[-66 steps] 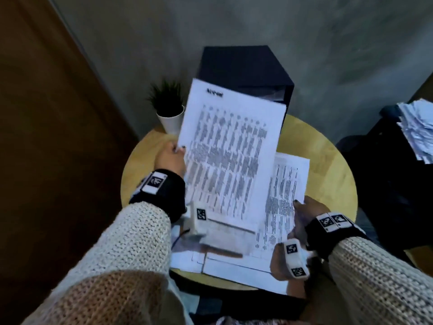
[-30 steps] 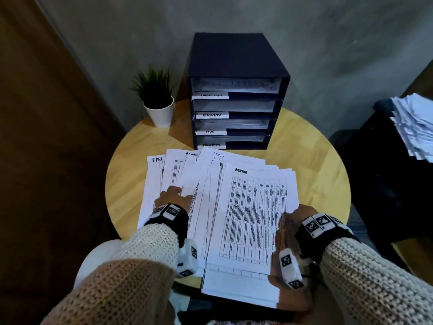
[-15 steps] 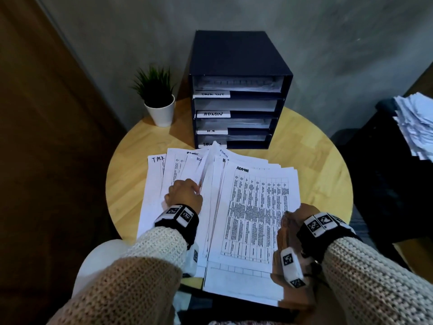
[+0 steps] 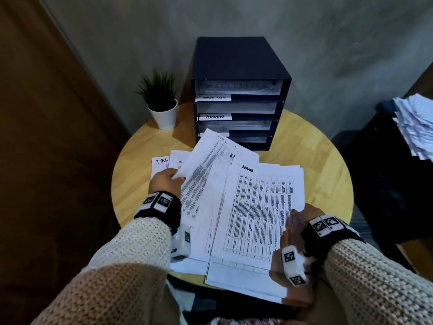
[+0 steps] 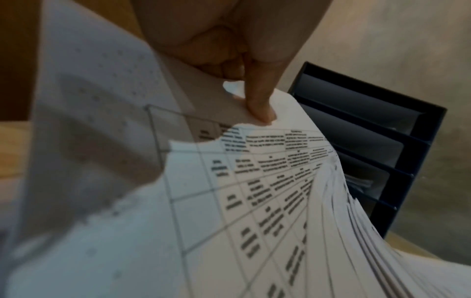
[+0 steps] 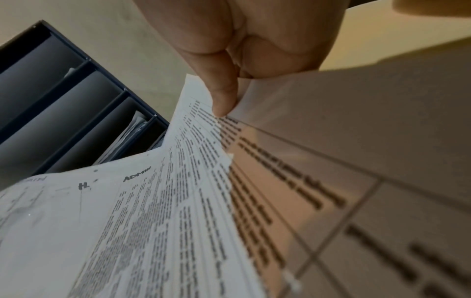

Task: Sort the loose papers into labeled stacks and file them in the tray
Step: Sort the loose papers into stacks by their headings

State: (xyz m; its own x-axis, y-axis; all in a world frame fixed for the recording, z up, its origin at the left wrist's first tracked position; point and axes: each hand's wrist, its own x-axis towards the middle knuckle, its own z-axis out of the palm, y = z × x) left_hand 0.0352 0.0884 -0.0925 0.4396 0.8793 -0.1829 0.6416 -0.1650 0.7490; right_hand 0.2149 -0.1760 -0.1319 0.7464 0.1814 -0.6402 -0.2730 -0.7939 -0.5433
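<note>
Both hands hold paper. Right hand (image 4: 302, 216) sits at the near right edge of the papers (image 4: 257, 207), and its thumb and fingers pinch that edge. In the right wrist view the thumb presses down on the top page while the other fingers curl under the pile. The top page by this hand has a grid of small print and the word ADMIN written at its top.

Left hand (image 4: 167, 184) is on the other side, a bit farther out. It pinches the edge of a sheet (image 4: 206, 165) and lifts it, so the sheet tilts up off the pile. In the left wrist view the thumb lies on top of this sheet and the fingers curl below it. More pages fan out under it, past the fingers. One page to the left of this hand shows the letters TA at its top.

All the papers lie on a round wood table (image 4: 323, 160).

Past both hands stands the dark tray (image 4: 239, 62) with four open slots. White labels sit on the slots, and one reads ADMIN. The lifted sheet hides part of the lower slots.

To the left of the tray is a small plant (image 4: 161, 102) in a white pot.

Far off to the right of the right hand, a heap (image 4: 417, 127) of more paper rests on something dark.
</note>
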